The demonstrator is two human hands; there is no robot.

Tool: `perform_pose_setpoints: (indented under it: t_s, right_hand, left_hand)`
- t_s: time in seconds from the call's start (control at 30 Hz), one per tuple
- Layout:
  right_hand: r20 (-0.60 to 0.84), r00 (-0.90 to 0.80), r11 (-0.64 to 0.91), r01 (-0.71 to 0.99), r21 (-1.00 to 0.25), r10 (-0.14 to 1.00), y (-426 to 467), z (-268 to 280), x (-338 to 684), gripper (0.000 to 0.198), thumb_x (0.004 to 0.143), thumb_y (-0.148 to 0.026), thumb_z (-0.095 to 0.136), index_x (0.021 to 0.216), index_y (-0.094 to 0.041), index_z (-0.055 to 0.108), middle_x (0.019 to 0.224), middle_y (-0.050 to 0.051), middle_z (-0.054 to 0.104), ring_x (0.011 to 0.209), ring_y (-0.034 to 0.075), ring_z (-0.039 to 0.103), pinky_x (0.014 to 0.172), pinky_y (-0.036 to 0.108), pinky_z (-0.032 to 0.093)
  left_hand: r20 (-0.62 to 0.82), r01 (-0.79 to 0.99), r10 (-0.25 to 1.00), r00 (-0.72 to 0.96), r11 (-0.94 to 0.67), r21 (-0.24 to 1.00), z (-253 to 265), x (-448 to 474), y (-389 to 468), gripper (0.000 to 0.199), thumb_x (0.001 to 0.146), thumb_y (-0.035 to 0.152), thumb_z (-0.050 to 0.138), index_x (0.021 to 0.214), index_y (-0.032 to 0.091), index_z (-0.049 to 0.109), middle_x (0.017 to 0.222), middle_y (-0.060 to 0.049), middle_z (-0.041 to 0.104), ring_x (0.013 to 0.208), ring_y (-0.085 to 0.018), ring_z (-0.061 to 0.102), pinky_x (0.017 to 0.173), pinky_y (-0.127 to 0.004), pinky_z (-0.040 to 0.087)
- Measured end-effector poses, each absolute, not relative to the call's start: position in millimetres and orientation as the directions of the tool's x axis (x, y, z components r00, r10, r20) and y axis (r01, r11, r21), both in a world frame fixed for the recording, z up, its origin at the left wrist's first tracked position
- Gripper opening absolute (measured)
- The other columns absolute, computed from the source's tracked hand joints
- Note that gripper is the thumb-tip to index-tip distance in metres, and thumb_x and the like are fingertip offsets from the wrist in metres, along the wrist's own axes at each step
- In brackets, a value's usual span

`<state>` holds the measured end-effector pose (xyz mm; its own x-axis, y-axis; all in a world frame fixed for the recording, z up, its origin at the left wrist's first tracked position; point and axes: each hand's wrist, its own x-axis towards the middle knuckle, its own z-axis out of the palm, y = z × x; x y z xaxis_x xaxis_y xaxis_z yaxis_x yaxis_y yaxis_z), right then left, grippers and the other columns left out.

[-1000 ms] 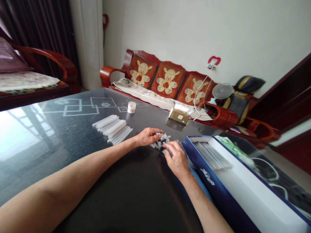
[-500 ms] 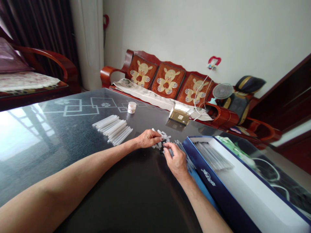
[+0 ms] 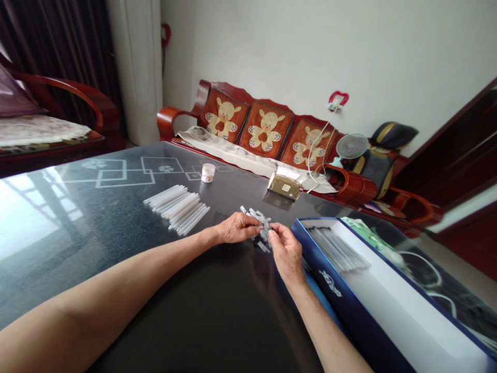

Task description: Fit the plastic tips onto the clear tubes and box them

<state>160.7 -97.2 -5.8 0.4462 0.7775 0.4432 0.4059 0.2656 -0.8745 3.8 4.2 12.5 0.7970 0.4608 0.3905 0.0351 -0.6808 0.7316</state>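
Observation:
A small pile of clear and black pieces that look like pen caps lies on the dark table between my hands. My left hand reaches in from the left, its thumb and fingers pinched together over the pile; whatever they hold is hidden. On the other side, my right hand has its thumb and forefinger closed at the pile's edge, with a tiny dark bit at the tips too small to name. Whitish pen barrels lie side by side, left of my left hand.
An open blue box at the right holds thin clear rods with dark ends, like pen refills. A small white jar and a gold tissue box stand farther back on the table. A wooden sofa is beyond.
My right hand has moved slightly right and its fingertips now meet at the pile's edge. My left hand has shifted slightly down over the pile. The view has moved a little.

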Motion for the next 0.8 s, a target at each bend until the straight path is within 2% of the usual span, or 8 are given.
perform_pose_setpoints:
  t_s: [0.1,0.23,0.53,0.8]
  right_hand:
    - [0.385,0.457,0.25,0.329,-0.911,0.802,-97.3,-3.3,158.4,0.028,0.075,-0.039,0.066,0.094,-0.018,0.065,0.091,0.005,0.072,0.08,0.018,0.067,0.075,0.033,0.055]
    - [0.352,0.467,0.252,0.265,-0.931,0.811,-95.9,-5.1,157.1,0.027,0.073,-0.038,0.068,0.092,-0.019,0.065,0.088,0.004,0.072,0.076,0.018,0.068,0.073,0.033,0.056]
    - [0.382,0.444,0.23,0.358,-0.905,0.811,-95.9,-6.7,159.9,0.027,0.073,-0.039,0.067,0.092,-0.019,0.069,0.087,0.004,0.073,0.076,0.019,0.067,0.073,0.034,0.056]
    - [0.361,0.408,0.221,0.351,-0.91,0.838,-95.0,-13.5,162.0,0.03,0.073,-0.039,0.068,0.094,-0.018,0.069,0.089,0.005,0.073,0.082,0.019,0.068,0.079,0.036,0.055]
  left_hand:
    - [0.387,0.04,0.474,0.791,-0.672,0.739,12.2,4.4,3.6,0.035,0.087,0.031,0.052,0.11,0.011,0.068,0.078,-0.002,0.068,0.07,-0.012,0.058,0.066,-0.018,0.044]
    - [0.398,0.033,0.466,0.79,-0.682,0.731,12.0,4.9,3.1,0.036,0.088,0.033,0.052,0.113,0.012,0.068,0.083,-0.003,0.071,0.074,-0.013,0.061,0.07,-0.018,0.046]
    - [0.434,-0.01,0.426,0.794,-0.704,0.71,8.7,5.8,4.1,0.036,0.089,0.035,0.052,0.111,0.013,0.069,0.087,-0.003,0.072,0.077,-0.014,0.062,0.071,-0.018,0.046]
    - [0.442,0.063,0.391,0.807,-0.801,0.595,12.2,3.7,1.7,0.03,0.089,0.029,0.051,0.106,0.014,0.07,0.073,-0.001,0.068,0.065,-0.01,0.058,0.061,-0.016,0.04]
